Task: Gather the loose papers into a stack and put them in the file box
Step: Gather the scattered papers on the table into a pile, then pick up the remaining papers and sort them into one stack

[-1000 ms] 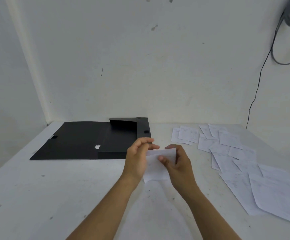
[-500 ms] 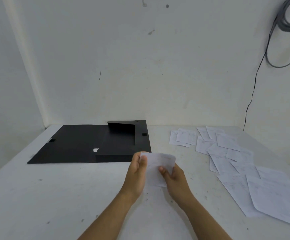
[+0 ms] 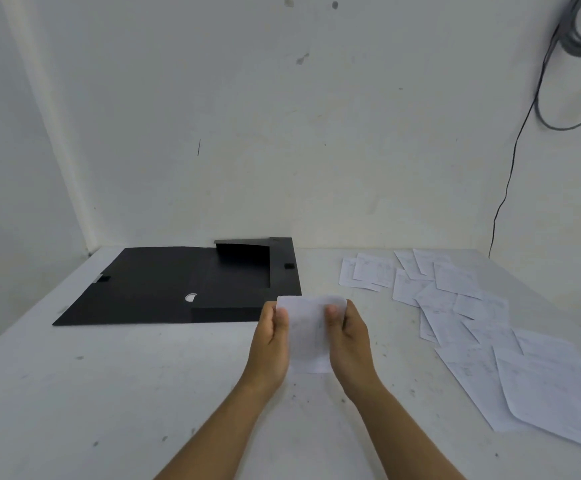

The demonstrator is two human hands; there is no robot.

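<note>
Both hands hold one small sheaf of paper (image 3: 309, 336) upright above the middle of the bench (image 3: 116, 393). The left hand (image 3: 271, 344) grips its left edge, thumb laid on the near face and fingers curled behind; the right hand (image 3: 349, 341) grips the right edge the same way, thumb tip pressed flat on the sheet. The paper is thin and white with faint grey print, its top edge slightly bowed and soft — how many sheets are in it cannot be told.

The file box (image 3: 185, 285) lies open near the bench's back edge, toward the back left corner. It is matte black, of stiff thin board or plastic, folded out flat: a broad lid panel spreads to the left with a small half-round white cut-out near its fold, and the shallow tray part, with low upright walls and a small square catch, sits on the right. Its near right corner is just beyond the held paper.

Loose papers (image 3: 483, 327) lie scattered along the right side of the bench, from the back edge down toward the front right corner — flat, rectangular, overlapping at odd angles, printed faintly.

The benchtop is pale, dull and speckled with dark marks. A thin black cable (image 3: 511, 168) hangs down the scuffed white wall at the back right.
</note>
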